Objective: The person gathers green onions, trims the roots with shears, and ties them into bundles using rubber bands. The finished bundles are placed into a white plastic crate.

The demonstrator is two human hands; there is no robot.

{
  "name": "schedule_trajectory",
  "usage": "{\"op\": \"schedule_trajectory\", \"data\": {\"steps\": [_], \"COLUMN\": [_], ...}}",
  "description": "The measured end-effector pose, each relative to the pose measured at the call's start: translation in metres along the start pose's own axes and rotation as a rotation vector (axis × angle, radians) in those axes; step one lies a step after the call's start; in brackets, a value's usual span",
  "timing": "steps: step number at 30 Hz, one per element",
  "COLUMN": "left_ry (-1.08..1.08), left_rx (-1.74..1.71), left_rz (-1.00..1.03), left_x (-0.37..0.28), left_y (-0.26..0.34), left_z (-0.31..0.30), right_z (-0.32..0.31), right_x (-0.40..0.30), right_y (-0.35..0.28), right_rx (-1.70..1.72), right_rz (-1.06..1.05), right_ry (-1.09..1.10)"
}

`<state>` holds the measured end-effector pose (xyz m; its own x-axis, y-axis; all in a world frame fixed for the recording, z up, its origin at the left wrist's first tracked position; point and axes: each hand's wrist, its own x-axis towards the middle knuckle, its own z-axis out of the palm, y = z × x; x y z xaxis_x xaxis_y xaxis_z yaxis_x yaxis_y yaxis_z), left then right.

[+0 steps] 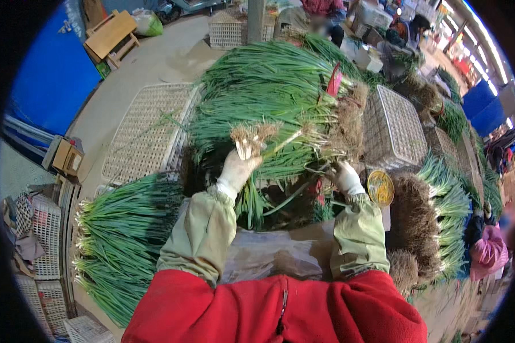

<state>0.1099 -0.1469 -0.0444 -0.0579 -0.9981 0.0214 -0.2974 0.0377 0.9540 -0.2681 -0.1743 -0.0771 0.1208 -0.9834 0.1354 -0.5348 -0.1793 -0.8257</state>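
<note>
My left hand [239, 169], in a white glove, is closed around a small bunch of green onions [246, 148]; their white stems and brown roots point up and the green leaves hang below. My right hand [344, 175], also gloved, is at the root end of the large heap of green onions [262, 94], its fingers partly curled by some thin stalks; whether it grips any is unclear. A loose stalk [286, 141] with roots lies slanting between the hands. A red tie [334, 82] is on the heap.
An upturned plastic crate [141, 128] stands left of the heap, another crate [399, 124] to the right. Trimmed green onions [120, 231] lie at left; more with thick roots [412, 218] lie at right beside a round tub of yellow bands [380, 188]. Other people are farther off.
</note>
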Motion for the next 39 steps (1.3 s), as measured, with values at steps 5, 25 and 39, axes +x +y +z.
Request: {"op": "schedule_trajectory", "data": {"steps": [5,25,39], "left_ry": [-0.123,-0.217,-0.083], "left_rx": [-0.241,-0.417,0.173], "left_rz": [0.046,0.116,0.291], "left_x": [-0.011,-0.009,-0.013], "left_y": [-0.001,0.003,-0.015], "left_z": [0.019,0.026,0.05], "right_z": [0.038,0.042,0.055], "right_x": [-0.007,0.003,-0.002], "right_y": [-0.11,-0.065,-0.086], "right_rx": [1.119,1.304,0.6], "right_rz": [0.098,0.063,0.312], "right_ry": [-0.117,-0.128,0.048]}}
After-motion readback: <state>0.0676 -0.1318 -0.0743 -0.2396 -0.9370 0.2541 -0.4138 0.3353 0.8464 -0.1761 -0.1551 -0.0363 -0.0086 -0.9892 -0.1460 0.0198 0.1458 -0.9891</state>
